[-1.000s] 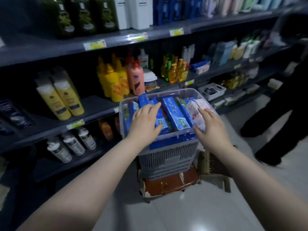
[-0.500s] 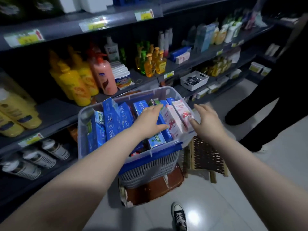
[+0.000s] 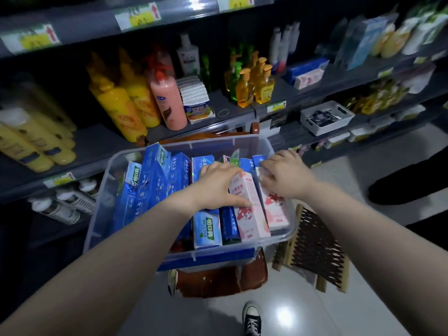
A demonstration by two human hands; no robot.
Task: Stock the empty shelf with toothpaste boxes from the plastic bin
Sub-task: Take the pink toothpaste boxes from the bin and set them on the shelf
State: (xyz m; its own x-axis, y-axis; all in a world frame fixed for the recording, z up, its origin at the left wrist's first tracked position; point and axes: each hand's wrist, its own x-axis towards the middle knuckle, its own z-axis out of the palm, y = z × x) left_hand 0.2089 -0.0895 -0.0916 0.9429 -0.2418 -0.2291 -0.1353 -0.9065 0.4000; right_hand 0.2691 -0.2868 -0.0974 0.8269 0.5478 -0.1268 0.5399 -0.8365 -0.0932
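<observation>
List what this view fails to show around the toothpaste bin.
- Head view: right hand fingertips, hidden by its knuckles; grip unclear.
- Head view: plastic bin contents under the left hand and forearm.
- Head view: shelf price labels, motion-blurred, unreadable.
- Head view: brown support beneath the bin, covered by it.

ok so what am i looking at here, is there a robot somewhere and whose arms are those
No robot: these are a person's two bare arms, filmed by one wide camera worn on the head, looking forward and down. A clear bin packed with toothpaste boxes stands before shop shelves of bottles. The left hand and right hand each touch one of two pink boxes. Nothing is lifted out yet; whether either hand really grips a box is unclear.
</observation>
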